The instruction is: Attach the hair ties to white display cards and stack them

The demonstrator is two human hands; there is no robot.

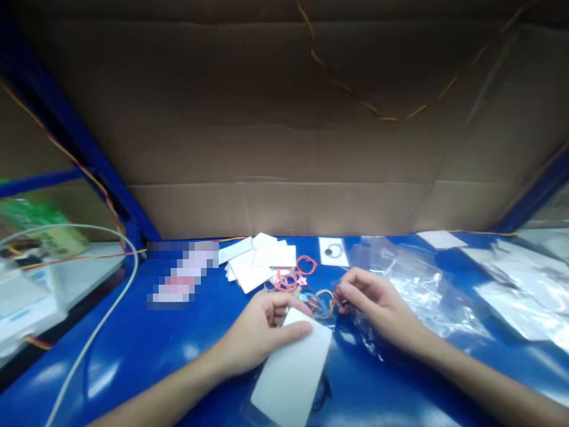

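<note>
My left hand (271,326) is closed on a blank white card (293,367), thumb on top, tilted above the blue table. A dark loop shows beside the card's lower right edge. The fingertips of my right hand (376,302) pinch a small dark reddish hair tie (338,295), partly hidden by the fingers. Between my hands lie blue and yellow hair ties (315,303) in a loose heap. Just beyond them are orange hair ties (287,280), with a pink star charm (301,280) among them.
Loose white cards (253,267) are piled behind the hair ties. One card with a dark ring (333,252) lies farther right. Clear plastic bags (413,284) spread beside my right hand, and packed cards (524,296) lie at far right. A white cable (106,320) curves along the left.
</note>
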